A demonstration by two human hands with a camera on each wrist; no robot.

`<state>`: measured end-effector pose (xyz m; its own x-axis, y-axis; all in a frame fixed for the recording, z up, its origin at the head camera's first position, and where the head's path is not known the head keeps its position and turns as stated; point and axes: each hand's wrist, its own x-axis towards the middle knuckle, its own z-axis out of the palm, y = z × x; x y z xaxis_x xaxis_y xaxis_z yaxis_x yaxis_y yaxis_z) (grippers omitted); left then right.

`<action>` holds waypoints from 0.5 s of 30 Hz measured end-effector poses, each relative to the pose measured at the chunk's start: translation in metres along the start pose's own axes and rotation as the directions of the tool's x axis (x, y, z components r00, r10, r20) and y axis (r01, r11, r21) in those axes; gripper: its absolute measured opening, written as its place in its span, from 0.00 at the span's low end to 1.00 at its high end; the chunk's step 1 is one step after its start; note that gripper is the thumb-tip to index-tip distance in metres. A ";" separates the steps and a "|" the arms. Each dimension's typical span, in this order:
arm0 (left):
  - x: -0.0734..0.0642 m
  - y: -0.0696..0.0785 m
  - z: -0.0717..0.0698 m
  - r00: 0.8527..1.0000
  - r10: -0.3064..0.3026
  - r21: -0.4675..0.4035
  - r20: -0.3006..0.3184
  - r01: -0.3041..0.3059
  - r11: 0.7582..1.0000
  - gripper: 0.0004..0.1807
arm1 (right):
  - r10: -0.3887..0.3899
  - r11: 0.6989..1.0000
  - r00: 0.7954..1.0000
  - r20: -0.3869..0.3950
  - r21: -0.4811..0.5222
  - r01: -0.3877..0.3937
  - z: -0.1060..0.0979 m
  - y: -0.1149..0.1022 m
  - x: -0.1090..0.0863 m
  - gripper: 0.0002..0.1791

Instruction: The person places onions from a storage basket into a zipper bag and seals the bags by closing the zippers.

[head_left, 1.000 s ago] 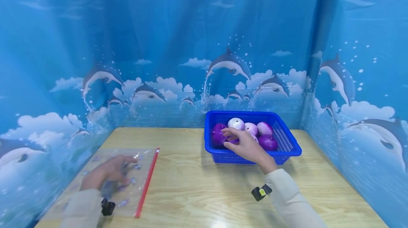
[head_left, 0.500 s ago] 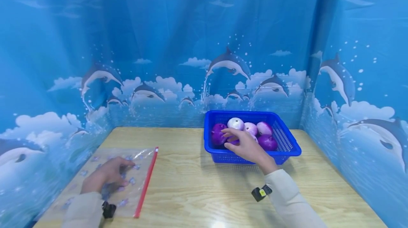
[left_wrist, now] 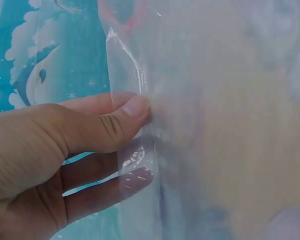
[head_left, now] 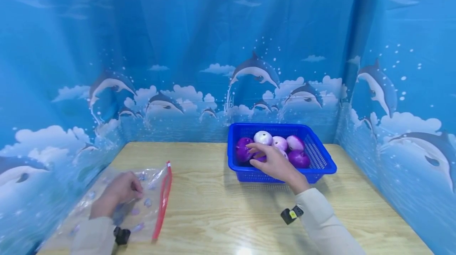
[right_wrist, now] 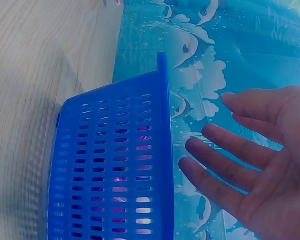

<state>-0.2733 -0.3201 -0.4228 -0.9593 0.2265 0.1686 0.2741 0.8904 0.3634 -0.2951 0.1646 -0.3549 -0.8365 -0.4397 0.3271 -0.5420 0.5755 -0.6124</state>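
Observation:
On the left of the table lies a clear zip bag with small printed patterns and a red zip edge, which now bows apart. My left hand pinches the bag's film between thumb and forefinger; the left wrist view shows the thumb on the plastic and other fingers behind it. Over the near left part of a blue basket hovers my right hand, fingers spread and holding nothing. Purple onions and whitish ones lie in the basket. In the right wrist view the hand is above the rim, apart from it.
The wooden table stretches between bag and basket. A blue curtain printed with dolphins encloses the back and both sides. Behind the basket, its rim is close to the curtain.
My left hand has gone from spread fingers over the bag to pinching its film. The bag's red edge has lifted and parted into a loop. The right hand stays put.

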 end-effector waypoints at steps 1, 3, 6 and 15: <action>0.000 0.000 -0.001 1.000 0.015 0.005 -0.015 -0.015 1.000 0.09 | -0.004 1.000 1.000 -0.001 -0.002 0.004 0.000 0.000 0.000 0.25; 0.001 0.002 -0.006 0.999 0.039 0.006 -0.037 -0.039 0.999 0.09 | -0.010 1.000 1.000 -0.004 -0.012 0.010 -0.001 -0.001 0.001 0.25; 0.004 0.008 -0.014 0.998 0.032 -0.009 -0.050 -0.032 0.999 0.08 | -0.005 1.000 1.000 -0.011 -0.015 0.005 -0.001 -0.002 0.001 0.25; 0.006 0.032 -0.034 0.996 -0.036 -0.039 -0.080 0.033 0.999 0.04 | -0.003 1.000 1.000 -0.003 0.020 0.003 0.004 -0.007 0.003 0.25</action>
<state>-0.2677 -0.3033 -0.3791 -0.9601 0.1621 0.2279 0.2447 0.8814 0.4040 -0.2935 0.1565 -0.3528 -0.8350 -0.4392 0.3314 -0.5429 0.5599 -0.6259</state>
